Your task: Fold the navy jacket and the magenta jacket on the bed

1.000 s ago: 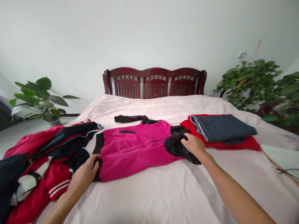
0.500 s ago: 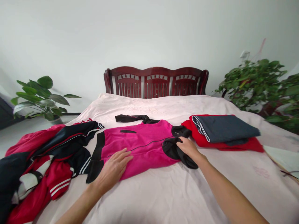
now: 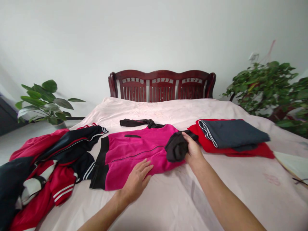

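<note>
A magenta jacket (image 3: 134, 154) with black trim lies zipped on the bed, its hem to the left and its collar end to the right. Its far black sleeve (image 3: 134, 122) is laid out to the left along the back. The near black sleeve (image 3: 176, 147) is bunched up over the shoulder part, with my right hand (image 3: 192, 148) closed on it. My left hand (image 3: 138, 179) rests on the jacket's near edge, fingers stretched out.
On the left is a heap of red and navy clothes (image 3: 69, 146) with white stripes. Folded dark grey (image 3: 233, 133) and red garments (image 3: 260, 150) are stacked on the right. The pink bedsheet (image 3: 163, 205) reaches a wooden headboard (image 3: 162, 85). Potted plants (image 3: 45, 99) flank the bed.
My right hand has lifted and gathered the near sleeve, shifting it left onto the jacket. My left hand has slid right along the jacket's near edge.
</note>
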The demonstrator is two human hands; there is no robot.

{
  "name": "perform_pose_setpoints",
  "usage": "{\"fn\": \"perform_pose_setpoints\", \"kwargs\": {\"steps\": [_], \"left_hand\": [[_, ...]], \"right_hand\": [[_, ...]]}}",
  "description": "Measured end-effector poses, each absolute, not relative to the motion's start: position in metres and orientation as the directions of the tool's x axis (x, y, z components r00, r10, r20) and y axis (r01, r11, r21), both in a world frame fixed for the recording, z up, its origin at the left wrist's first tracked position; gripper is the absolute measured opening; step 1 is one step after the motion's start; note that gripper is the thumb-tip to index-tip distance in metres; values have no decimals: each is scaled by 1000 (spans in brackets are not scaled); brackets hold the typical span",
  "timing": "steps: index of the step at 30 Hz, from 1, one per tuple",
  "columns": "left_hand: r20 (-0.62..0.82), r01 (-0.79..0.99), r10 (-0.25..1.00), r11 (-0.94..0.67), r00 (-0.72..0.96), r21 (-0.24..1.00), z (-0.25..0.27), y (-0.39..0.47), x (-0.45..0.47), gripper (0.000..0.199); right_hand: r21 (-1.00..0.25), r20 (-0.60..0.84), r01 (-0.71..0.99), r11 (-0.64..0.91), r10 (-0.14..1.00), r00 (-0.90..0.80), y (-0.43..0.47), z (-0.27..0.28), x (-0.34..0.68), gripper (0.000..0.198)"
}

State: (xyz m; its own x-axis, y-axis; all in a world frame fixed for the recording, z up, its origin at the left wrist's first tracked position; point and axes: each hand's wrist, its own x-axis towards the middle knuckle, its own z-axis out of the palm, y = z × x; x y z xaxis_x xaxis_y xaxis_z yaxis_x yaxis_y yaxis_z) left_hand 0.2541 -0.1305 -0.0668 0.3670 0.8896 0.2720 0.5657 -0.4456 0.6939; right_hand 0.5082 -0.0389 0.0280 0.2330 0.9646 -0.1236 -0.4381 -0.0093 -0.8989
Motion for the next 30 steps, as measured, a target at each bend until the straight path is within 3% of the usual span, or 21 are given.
{"fn": "perform_pose_setpoints", "kwargs": {"steps": [2, 3, 6, 8, 11, 13, 15, 17, 20, 22, 25, 28, 30], "left_hand": [[198, 268, 943, -271, 269, 925, -63, -141, 266, 36], [131, 89, 960, -157, 246, 984, -62, -145, 271, 38], [-70, -360, 961, 166, 267, 918, -57, -151, 272, 48], [-183, -513, 948, 298, 262, 805, -52, -150, 267, 47], [-327, -619, 926, 372, 191, 692, -45, -142, 259, 41], [-374, -635, 917, 370, 135, 678, -40, -133, 258, 34], [-388, -618, 921, 329, 43, 714, -37, -122, 258, 23], [-382, -590, 922, 269, -72, 761, -35, -110, 255, 15], [-348, -555, 908, 170, -232, 814, -36, -96, 243, 16], [-231, -423, 921, 83, -312, 902, -37, -94, 236, 21], [116, 63, 963, -103, -245, 993, -39, -102, 238, 37], [352, 490, 933, -339, 69, 803, -45, -117, 252, 65], [380, 623, 904, -412, 193, 664, -49, -122, 258, 77]], "right_hand": [[-849, -158, -528, -3, 956, 249, -58, 26, 485, 35], [-826, -186, -561, -52, 965, 184, -69, 23, 475, 37], [-850, -255, -433, -300, 954, -161, -98, 10, 459, 41], [-905, -273, -271, -328, 936, -222, -106, 0, 463, 46], [-997, -60, 49, -56, 995, -74, -99, -14, 484, 50], [-894, 173, 403, 194, 981, -90, -87, -23, 501, 54], [-638, 276, 685, 350, 935, -221, -78, -32, 515, 63], [-437, 231, 821, 368, 928, -293, -73, -41, 526, 72], [-330, 167, 904, 271, 960, -226, -71, -53, 537, 70], [-308, 190, 922, 235, 965, -182, -69, -58, 541, 64], [-354, 206, 905, 236, 963, -171, -64, -61, 544, 64], [-494, 162, 837, 233, 971, -175, -52, -59, 545, 65], [-548, 172, 801, 242, 969, -175, -42, -56, 548, 61]]}}
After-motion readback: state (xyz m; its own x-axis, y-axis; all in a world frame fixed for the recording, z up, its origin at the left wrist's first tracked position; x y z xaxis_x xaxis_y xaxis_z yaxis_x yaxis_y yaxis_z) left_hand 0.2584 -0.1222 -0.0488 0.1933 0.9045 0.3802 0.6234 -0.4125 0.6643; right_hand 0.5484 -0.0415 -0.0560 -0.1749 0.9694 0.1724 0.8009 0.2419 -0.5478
